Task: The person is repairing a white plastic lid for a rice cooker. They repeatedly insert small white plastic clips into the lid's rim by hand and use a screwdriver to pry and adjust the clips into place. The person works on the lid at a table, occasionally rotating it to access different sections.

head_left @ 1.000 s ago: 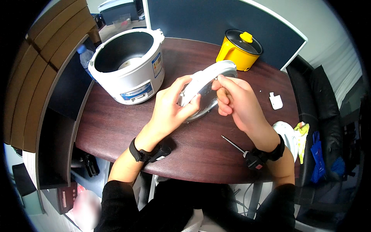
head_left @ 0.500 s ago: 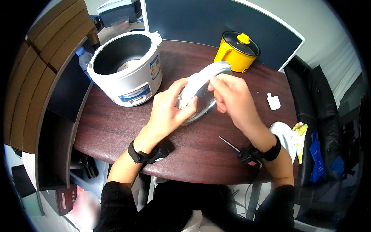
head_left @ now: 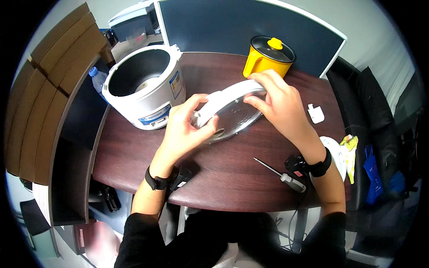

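Observation:
My left hand (head_left: pixel 187 127) grips the near-left end of a white-rimmed lid (head_left: pixel 234 118), fingers and thumb on its rim. My right hand (head_left: pixel 281 107) is closed on its far-right end, fingertips over the rim. The lid is held tilted above the desk, its clear round face toward the right and front. The open white rice cooker body (head_left: pixel 166 99) with a dark interior stands at the left. A grey-handled screwdriver (head_left: pixel 291 181) lies below my right forearm. A small white piece (head_left: pixel 316 115) lies to the right.
A yellow pot (head_left: pixel 260 62) with a lid stands at the back of the wooden desk (head_left: pixel 219 178), before a dark partition (head_left: pixel 232 18). Cardboard boxes (head_left: pixel 44 111) and a bottle (head_left: pixel 97 82) are left; a white object (head_left: pixel 333 149) and yellow cloth (head_left: pixel 351 156) sit at the right edge.
My right hand has moved from the middle of the lid up to its far-right rim and spread its grip. The lid has turned and lowered, showing more of its clear face.

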{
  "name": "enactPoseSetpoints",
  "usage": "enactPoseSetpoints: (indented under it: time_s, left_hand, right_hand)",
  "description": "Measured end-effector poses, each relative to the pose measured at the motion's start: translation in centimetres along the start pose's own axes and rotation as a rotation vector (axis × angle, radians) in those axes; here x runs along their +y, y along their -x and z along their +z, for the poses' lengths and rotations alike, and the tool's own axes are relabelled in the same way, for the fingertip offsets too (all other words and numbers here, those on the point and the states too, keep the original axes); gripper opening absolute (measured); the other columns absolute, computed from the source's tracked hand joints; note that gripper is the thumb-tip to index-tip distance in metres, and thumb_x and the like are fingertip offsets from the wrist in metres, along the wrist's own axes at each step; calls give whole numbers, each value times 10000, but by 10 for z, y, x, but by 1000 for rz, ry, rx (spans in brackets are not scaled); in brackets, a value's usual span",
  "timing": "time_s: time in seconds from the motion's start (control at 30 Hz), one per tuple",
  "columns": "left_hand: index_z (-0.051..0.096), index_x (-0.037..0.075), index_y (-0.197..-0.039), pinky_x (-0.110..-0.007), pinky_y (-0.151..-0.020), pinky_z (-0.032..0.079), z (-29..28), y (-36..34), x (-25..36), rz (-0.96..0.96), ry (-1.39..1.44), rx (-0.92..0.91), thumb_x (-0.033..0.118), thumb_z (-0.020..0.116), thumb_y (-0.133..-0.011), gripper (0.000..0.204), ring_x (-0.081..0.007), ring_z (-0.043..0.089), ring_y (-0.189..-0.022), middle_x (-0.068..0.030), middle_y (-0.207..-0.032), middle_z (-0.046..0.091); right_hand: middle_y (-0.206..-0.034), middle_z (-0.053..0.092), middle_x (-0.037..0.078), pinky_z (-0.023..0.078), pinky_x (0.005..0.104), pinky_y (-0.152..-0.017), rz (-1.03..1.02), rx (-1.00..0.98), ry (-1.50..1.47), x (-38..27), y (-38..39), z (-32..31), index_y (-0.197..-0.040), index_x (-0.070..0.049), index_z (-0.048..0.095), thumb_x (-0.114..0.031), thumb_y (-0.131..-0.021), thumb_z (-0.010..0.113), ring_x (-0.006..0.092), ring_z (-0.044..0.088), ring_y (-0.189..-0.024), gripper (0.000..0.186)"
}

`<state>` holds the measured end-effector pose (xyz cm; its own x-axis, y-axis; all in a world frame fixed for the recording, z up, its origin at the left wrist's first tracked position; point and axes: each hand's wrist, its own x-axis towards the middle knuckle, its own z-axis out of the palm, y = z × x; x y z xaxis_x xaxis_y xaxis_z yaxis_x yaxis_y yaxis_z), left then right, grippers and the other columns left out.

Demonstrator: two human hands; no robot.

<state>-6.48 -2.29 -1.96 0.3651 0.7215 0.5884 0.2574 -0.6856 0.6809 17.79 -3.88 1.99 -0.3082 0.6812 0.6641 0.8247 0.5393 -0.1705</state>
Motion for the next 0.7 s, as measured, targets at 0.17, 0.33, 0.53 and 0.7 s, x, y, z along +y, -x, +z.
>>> enactPoseSetpoints:
  time_s: [0.17,0.33,0.53,0.7]
  left_hand:
    - [649,18,-1106,-263,-661,552,-11,-8,-1,14,-7,-59,193,796,-777,401,-163,725,-756,-98,-846,726]
    - [654,14,-1127,-258,-672,548,-11,-4,6,-30,2,-35,160,781,-825,359,-157,728,-749,-82,-808,734]
    - [655,-12,-1132,-251,-721,517,-4,0,6,-57,-23,48,140,787,-833,361,-122,681,-831,-97,-905,724]
    - [652,-11,-1134,-265,-714,530,-1,0,5,-14,-38,71,140,777,-837,356,-153,704,-820,-108,-898,730]
  right_hand:
    - [-979,630,81,543,342,-681,-108,10,-14,-7,-3,3,-1078,-57,655,-318,-818,752,262,679,-794,380]
    - [-957,611,76,542,327,-658,-144,76,-32,-22,-12,10,-1049,-48,653,-269,-815,755,244,676,-756,337]
    - [-929,627,85,539,328,-623,-212,163,-58,-45,1,19,-951,-34,653,-123,-809,762,238,672,-727,200]
    - [-889,622,79,529,315,-599,-219,162,-7,-52,4,31,-946,-28,653,-97,-812,749,224,666,-718,179]
